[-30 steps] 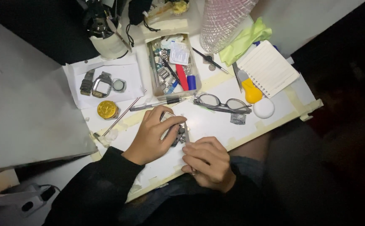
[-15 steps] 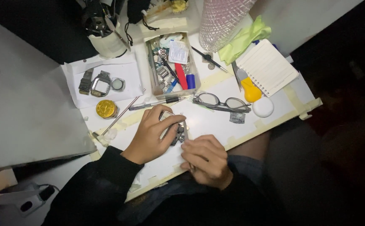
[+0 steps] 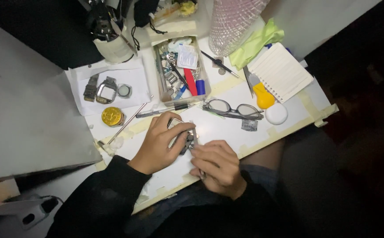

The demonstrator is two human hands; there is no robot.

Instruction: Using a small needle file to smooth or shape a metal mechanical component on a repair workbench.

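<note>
My left hand (image 3: 161,143) curls around a small metal watch piece (image 3: 184,140) on the white table (image 3: 289,117), pinning it against the surface. My right hand (image 3: 216,165) sits just to the right of it, fingers bunched around a thin tool whose tip meets the watch piece. The tool itself is mostly hidden by my fingers. Both sleeves are black.
A pair of glasses (image 3: 233,109) lies beyond my hands, with a pen (image 3: 167,110) and a thin rod (image 3: 126,124) to the left. A tray of tools (image 3: 181,70), a gold round tin (image 3: 112,116), a watch case on paper (image 3: 107,91), a yellow-handled tool (image 3: 262,94), a white notepad (image 3: 281,71).
Both hands have stayed on the watch piece with only tiny finger shifts. The view has barely moved.
</note>
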